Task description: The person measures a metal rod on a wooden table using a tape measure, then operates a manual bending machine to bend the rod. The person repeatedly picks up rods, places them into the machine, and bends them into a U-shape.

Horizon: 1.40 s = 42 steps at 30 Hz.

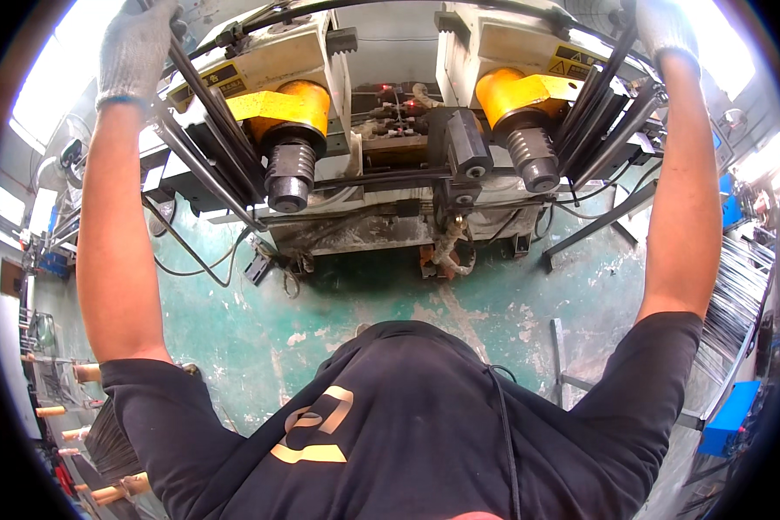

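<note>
Both my arms reach up and forward to a bending machine (399, 139) with two yellow heads. My left hand (137, 48), in a grey knit glove, grips a bundle of dark metal rods (208, 130) that runs down past the left yellow head (286, 108) and its ribbed roller (288, 173). My right hand (663, 30), also gloved, holds the other end of dark rods (602, 108) lying beside the right yellow head (516, 91) and its roller (533, 160). My black shirt fills the lower middle.
A worn green floor (390, 303) lies under the machine, with cables (191, 256) trailing at the left. A stack of shiny metal rods (737, 295) and a blue box (728, 416) sit at the right. Wooden-handled items (87, 373) lie at the lower left.
</note>
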Motion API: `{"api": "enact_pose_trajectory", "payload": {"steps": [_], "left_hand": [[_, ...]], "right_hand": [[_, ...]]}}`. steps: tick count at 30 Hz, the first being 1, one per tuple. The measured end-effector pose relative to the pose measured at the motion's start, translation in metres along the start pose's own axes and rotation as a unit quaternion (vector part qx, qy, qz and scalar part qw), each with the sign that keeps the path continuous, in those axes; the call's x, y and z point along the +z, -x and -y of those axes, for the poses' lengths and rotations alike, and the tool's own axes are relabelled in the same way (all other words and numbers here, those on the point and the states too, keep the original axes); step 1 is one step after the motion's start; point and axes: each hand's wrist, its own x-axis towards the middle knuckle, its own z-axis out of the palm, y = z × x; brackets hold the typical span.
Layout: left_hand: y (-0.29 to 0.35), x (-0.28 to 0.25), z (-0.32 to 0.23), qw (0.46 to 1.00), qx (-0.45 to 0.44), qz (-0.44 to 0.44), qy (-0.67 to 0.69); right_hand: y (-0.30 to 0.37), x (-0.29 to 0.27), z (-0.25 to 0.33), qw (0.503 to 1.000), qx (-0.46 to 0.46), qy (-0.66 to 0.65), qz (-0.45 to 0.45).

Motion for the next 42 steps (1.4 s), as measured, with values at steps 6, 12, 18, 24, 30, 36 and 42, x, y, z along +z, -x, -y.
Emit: {"api": "enact_pose_trajectory", "payload": {"steps": [6, 12, 18, 24, 30, 36, 42], "left_hand": [[0.022, 0.023, -0.003, 0.998, -0.018, 0.054, 0.004], [0.022, 0.011, 0.005, 0.995, -0.028, 0.063, -0.079], [0.028, 0.022, 0.008, 0.999, -0.022, 0.037, 0.032], [0.048, 0.019, -0.018, 0.992, 0.022, 0.014, -0.12], [0.045, 0.019, -0.015, 0.983, 0.007, 0.014, -0.182], [0.035, 0.029, -0.007, 0.989, 0.016, -0.007, -0.149], [0.044, 0.032, -0.031, 0.998, -0.011, 0.0, -0.066]], "right_hand": [[0.014, 0.009, -0.016, 1.0, 0.014, -0.02, 0.001], [0.015, 0.014, -0.017, 0.999, 0.01, -0.043, 0.001], [0.008, 0.011, -0.027, 0.998, 0.02, -0.064, -0.004], [0.007, 0.014, -0.029, 0.996, 0.042, -0.074, -0.004], [0.006, 0.014, -0.036, 0.999, -0.031, 0.031, -0.009], [0.002, 0.013, -0.039, 0.981, -0.094, 0.165, -0.04], [-0.009, 0.02, -0.057, 0.99, -0.051, 0.119, -0.057]]}}
